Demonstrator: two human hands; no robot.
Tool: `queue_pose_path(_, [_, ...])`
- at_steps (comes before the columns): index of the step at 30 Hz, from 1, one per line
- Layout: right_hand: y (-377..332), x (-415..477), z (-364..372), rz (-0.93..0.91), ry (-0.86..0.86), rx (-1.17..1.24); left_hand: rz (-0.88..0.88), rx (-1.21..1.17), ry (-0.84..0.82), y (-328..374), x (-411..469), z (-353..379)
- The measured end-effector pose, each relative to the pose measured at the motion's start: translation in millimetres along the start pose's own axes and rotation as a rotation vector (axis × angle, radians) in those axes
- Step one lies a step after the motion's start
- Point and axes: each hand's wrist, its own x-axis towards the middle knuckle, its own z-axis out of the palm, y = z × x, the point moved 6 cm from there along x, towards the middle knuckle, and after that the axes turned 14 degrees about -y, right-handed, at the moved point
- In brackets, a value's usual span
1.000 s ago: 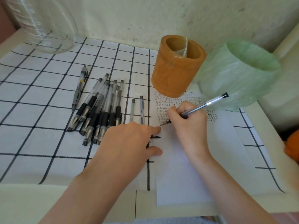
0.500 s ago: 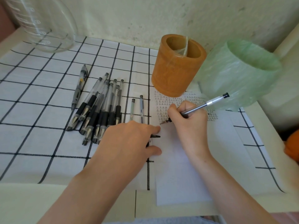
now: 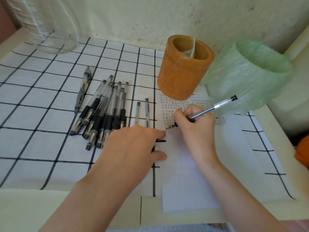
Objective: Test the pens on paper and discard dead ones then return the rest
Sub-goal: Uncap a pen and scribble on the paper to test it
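My right hand point(image 3: 195, 131) grips a clear pen point(image 3: 217, 106) with a black end plug, and its tip touches the white paper point(image 3: 192, 181) just below rows of small written marks. My left hand point(image 3: 132, 151) rests on the paper's left edge. A black pen cap point(image 3: 160, 140) pokes out between its index finger and thumb. Left of it, a heap of several clear pens with black grips point(image 3: 103, 114) lies on the checked cloth, with a grey pen point(image 3: 82, 91) beside it. Two refills point(image 3: 142, 113) lie by the paper.
An orange-brown pen holder point(image 3: 182, 72) stands on the paper's top edge. To its right is a bin lined with a green bag point(image 3: 247, 76). A large glass jar point(image 3: 45, 27) stands at the back left. An orange object point(image 3: 302, 151) shows at the right edge.
The pen tip shifts only a little on the paper. My left hand has stayed where it was.
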Motion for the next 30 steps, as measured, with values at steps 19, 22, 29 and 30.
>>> queue_pose_path(19, [-1,0,-1,0.024,0.008,-0.025,-0.02,0.006,-0.031,-2,1,3])
queue_pose_path(22, [1,1,-4,0.116,-0.016,0.057,-0.021,0.011,-0.045,-1,0,4])
queue_pose_path(29, [-4,-1,-19,0.422,-0.18,0.416,-0.005,-0.151,-0.011,0,-6,-2])
queue_pose_path(30, [-3,-6,-20,0.454,-0.181,0.482,0.002,-0.244,-0.007,-1,-8,-3])
